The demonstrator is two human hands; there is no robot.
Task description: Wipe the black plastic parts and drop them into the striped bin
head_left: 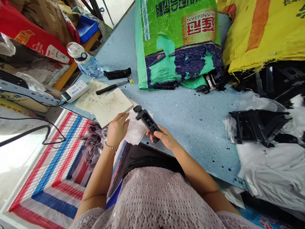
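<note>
The black device is clamped at its near end by the fingers of the right hand. Left of them hangs a white wrap, meeting the close-set fingers of the left hand, their grip unclear; just beyond these lies a speckled beige board.

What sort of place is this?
Likely a small assembly or packing workshop: the right hand holds an elongated black plastic device, more black plastic parts are heaped farther right, and a large green printed sack rests on a speckled pale-blue table.
</note>
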